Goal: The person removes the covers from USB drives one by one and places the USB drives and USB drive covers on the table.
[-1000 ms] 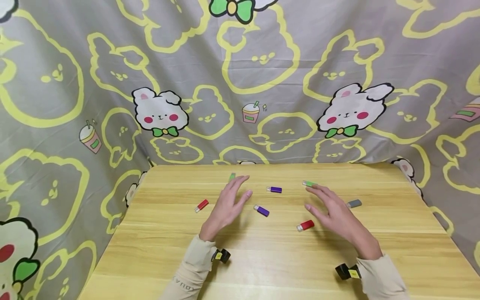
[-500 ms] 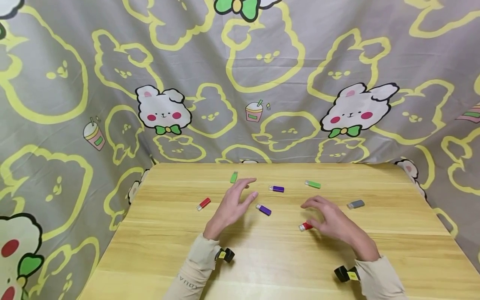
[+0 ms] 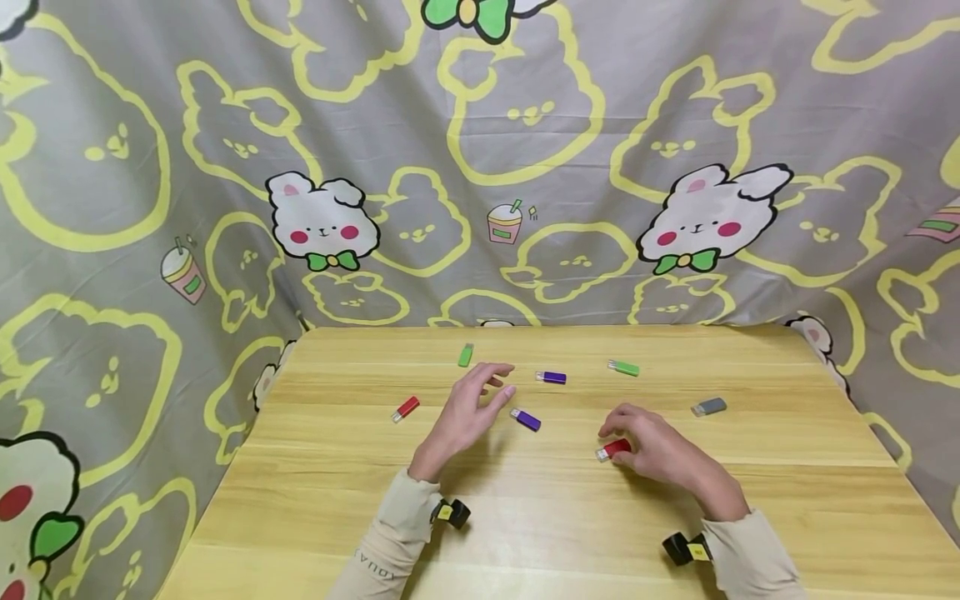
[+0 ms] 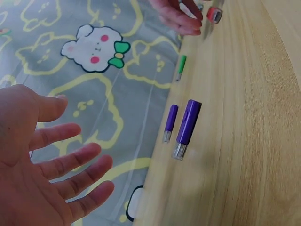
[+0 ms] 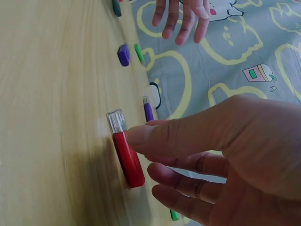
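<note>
My right hand (image 3: pixel 655 446) is low over the table at a red USB stick (image 5: pixel 128 157), fingers loosely bent. In the right wrist view the thumb tip overlaps the stick's edge near its clear cap, and the whole stick still shows beside the fingers. My left hand (image 3: pixel 468 409) hovers with spread, relaxed fingers, holding nothing. Nearest to it are a purple USB stick (image 3: pixel 526 419) just right of the thumb and another purple USB stick (image 3: pixel 551 377) farther back. A green USB stick (image 3: pixel 466 355) lies behind its fingers.
On the wooden table (image 3: pixel 525 533), a second red USB stick (image 3: pixel 406 409) is at the left, another green one (image 3: pixel 624 367) at the back right and a grey one (image 3: pixel 709 406) at the right. A patterned curtain (image 3: pixel 420 125) stands along the back and sides.
My right hand has come down and back from beside the right green stick to the nearer red stick, its fingers bending more. The left hand shifted slightly right and stays raised.
</note>
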`<act>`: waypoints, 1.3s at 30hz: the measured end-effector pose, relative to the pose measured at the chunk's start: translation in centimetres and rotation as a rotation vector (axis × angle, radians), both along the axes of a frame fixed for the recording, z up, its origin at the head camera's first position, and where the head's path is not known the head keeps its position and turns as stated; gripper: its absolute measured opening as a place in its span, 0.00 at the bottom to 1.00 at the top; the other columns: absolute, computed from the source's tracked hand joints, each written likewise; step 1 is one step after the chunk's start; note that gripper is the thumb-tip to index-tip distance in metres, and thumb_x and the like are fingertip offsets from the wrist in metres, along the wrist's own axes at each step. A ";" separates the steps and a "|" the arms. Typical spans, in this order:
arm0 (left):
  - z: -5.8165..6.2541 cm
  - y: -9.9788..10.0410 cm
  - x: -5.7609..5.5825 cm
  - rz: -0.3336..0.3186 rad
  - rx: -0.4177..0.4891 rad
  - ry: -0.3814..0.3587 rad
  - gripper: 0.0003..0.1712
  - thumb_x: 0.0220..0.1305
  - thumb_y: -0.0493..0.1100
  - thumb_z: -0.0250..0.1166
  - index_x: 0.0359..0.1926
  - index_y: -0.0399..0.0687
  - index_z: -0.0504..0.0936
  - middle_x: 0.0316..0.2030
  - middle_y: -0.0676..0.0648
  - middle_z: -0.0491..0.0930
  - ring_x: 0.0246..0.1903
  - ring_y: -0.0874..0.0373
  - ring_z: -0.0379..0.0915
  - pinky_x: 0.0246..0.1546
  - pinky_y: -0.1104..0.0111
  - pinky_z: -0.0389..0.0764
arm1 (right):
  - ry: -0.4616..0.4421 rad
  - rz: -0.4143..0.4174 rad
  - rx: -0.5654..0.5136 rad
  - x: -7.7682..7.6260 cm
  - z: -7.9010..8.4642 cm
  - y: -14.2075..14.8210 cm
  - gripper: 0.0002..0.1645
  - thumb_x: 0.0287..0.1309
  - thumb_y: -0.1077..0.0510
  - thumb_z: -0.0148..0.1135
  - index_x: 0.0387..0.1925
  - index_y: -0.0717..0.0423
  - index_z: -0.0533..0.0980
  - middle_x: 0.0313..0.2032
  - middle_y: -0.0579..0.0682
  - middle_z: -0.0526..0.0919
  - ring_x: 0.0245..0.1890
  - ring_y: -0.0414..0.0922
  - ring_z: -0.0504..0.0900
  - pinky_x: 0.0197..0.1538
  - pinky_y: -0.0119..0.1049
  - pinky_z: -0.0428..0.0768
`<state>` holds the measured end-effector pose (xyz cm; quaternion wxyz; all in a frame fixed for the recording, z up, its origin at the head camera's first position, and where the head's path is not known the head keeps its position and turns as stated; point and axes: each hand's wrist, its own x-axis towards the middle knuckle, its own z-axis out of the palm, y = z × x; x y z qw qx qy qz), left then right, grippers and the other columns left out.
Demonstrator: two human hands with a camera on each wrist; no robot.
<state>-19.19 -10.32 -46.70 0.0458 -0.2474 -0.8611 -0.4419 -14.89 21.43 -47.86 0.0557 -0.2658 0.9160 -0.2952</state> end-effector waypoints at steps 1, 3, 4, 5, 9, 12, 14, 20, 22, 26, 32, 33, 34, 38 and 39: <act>0.0 0.0 0.0 0.002 0.002 -0.001 0.22 0.77 0.48 0.60 0.65 0.43 0.77 0.57 0.40 0.79 0.53 0.46 0.78 0.53 0.46 0.80 | 0.003 0.005 0.000 0.0 0.0 0.0 0.17 0.50 0.71 0.76 0.42 0.56 0.85 0.44 0.48 0.81 0.45 0.48 0.81 0.49 0.46 0.84; 0.0 0.0 0.0 0.007 0.004 -0.006 0.21 0.77 0.47 0.60 0.64 0.43 0.77 0.56 0.40 0.80 0.52 0.47 0.79 0.53 0.47 0.80 | 0.000 0.017 -0.006 -0.1 -0.1 -0.1 0.16 0.50 0.72 0.76 0.39 0.55 0.85 0.42 0.47 0.81 0.41 0.45 0.80 0.45 0.42 0.84; 0.0 0.0 0.0 0.007 0.006 -0.009 0.21 0.77 0.47 0.60 0.64 0.42 0.78 0.56 0.41 0.80 0.52 0.48 0.79 0.53 0.47 0.80 | -0.003 0.022 -0.009 -0.1 -0.2 -0.1 0.15 0.50 0.73 0.76 0.38 0.54 0.85 0.41 0.46 0.81 0.40 0.44 0.79 0.43 0.39 0.83; 0.0 0.0 0.0 0.006 0.011 -0.011 0.21 0.77 0.47 0.61 0.64 0.41 0.78 0.56 0.40 0.80 0.51 0.48 0.79 0.52 0.47 0.80 | -0.009 0.026 -0.014 -0.1 -0.3 -0.1 0.15 0.51 0.73 0.75 0.37 0.54 0.85 0.40 0.45 0.80 0.39 0.43 0.79 0.42 0.38 0.83; -0.1 0.1 0.0 -0.002 0.028 -0.024 0.21 0.77 0.45 0.61 0.63 0.39 0.78 0.56 0.37 0.80 0.51 0.47 0.79 0.52 0.47 0.81 | -0.017 0.030 -0.025 -0.2 -0.5 -0.2 0.15 0.53 0.74 0.72 0.34 0.52 0.85 0.38 0.43 0.80 0.37 0.41 0.78 0.39 0.34 0.82; -0.2 0.1 0.0 0.001 0.032 -0.034 0.20 0.77 0.45 0.61 0.63 0.40 0.78 0.56 0.37 0.80 0.51 0.47 0.79 0.52 0.48 0.81 | -0.005 0.027 -0.021 -0.2 -0.6 -0.2 0.15 0.53 0.75 0.71 0.33 0.51 0.85 0.36 0.43 0.80 0.36 0.41 0.78 0.40 0.35 0.82; -0.1 0.1 0.0 0.005 0.031 -0.040 0.20 0.77 0.45 0.61 0.63 0.41 0.78 0.56 0.38 0.80 0.51 0.48 0.79 0.52 0.48 0.81 | 0.001 0.027 -0.017 -0.2 -0.7 -0.2 0.15 0.54 0.75 0.71 0.34 0.52 0.84 0.36 0.43 0.80 0.35 0.40 0.78 0.38 0.34 0.81; -0.1 0.0 -0.1 0.000 0.049 -0.066 0.20 0.77 0.44 0.61 0.63 0.39 0.78 0.56 0.38 0.80 0.51 0.48 0.79 0.53 0.50 0.81 | -0.034 0.008 -0.026 -0.2 -0.8 -0.3 0.15 0.53 0.74 0.73 0.34 0.52 0.81 0.32 0.42 0.80 0.31 0.39 0.74 0.34 0.31 0.77; -0.1 -0.1 -0.1 -0.005 0.064 -0.071 0.19 0.76 0.44 0.61 0.63 0.40 0.78 0.56 0.37 0.80 0.51 0.47 0.79 0.53 0.49 0.81 | -0.052 -0.001 -0.031 -0.2 -0.9 -0.3 0.16 0.53 0.74 0.73 0.34 0.52 0.80 0.31 0.41 0.79 0.30 0.38 0.73 0.33 0.31 0.76; -0.1 -0.3 -0.3 -0.011 0.083 -0.072 0.19 0.77 0.43 0.61 0.62 0.39 0.78 0.56 0.35 0.80 0.51 0.46 0.80 0.53 0.49 0.81 | -0.072 -0.009 -0.034 -0.3 -0.9 -0.2 0.16 0.53 0.74 0.73 0.34 0.52 0.80 0.30 0.41 0.78 0.30 0.38 0.74 0.33 0.31 0.77; 0.3 -0.2 -0.6 -0.005 0.103 -0.070 0.19 0.77 0.43 0.61 0.62 0.37 0.78 0.56 0.36 0.80 0.51 0.48 0.80 0.53 0.55 0.82 | -0.108 -0.001 -0.061 -0.5 -0.9 0.0 0.16 0.55 0.75 0.70 0.33 0.52 0.79 0.29 0.42 0.78 0.29 0.39 0.74 0.32 0.31 0.76; 0.3 -0.2 -0.7 -0.004 0.106 -0.070 0.19 0.76 0.43 0.61 0.62 0.37 0.78 0.56 0.36 0.80 0.51 0.48 0.80 0.53 0.56 0.82 | -0.110 0.000 -0.067 -0.6 -0.8 0.0 0.16 0.55 0.76 0.70 0.33 0.52 0.79 0.29 0.42 0.78 0.29 0.38 0.73 0.32 0.31 0.76; 0.4 -0.1 -0.8 -0.005 0.109 -0.070 0.19 0.76 0.43 0.61 0.62 0.37 0.78 0.56 0.36 0.80 0.51 0.48 0.80 0.53 0.56 0.82 | -0.106 -0.001 -0.073 -0.7 -0.7 0.0 0.16 0.55 0.76 0.70 0.33 0.52 0.78 0.28 0.42 0.78 0.29 0.38 0.73 0.32 0.31 0.76; 0.6 0.1 -1.0 0.000 0.115 -0.069 0.18 0.75 0.43 0.63 0.61 0.40 0.79 0.55 0.37 0.80 0.51 0.50 0.81 0.52 0.59 0.82 | -0.085 -0.020 -0.095 -1.0 -0.3 -0.3 0.15 0.58 0.74 0.70 0.33 0.52 0.78 0.29 0.42 0.78 0.29 0.38 0.74 0.32 0.31 0.77; 0.6 0.1 -1.0 0.001 0.115 -0.071 0.18 0.75 0.43 0.63 0.61 0.40 0.79 0.55 0.38 0.81 0.51 0.51 0.81 0.52 0.60 0.82 | -0.075 -0.028 -0.097 -1.1 -0.2 -0.5 0.15 0.58 0.73 0.70 0.33 0.51 0.78 0.29 0.41 0.78 0.29 0.38 0.74 0.32 0.31 0.77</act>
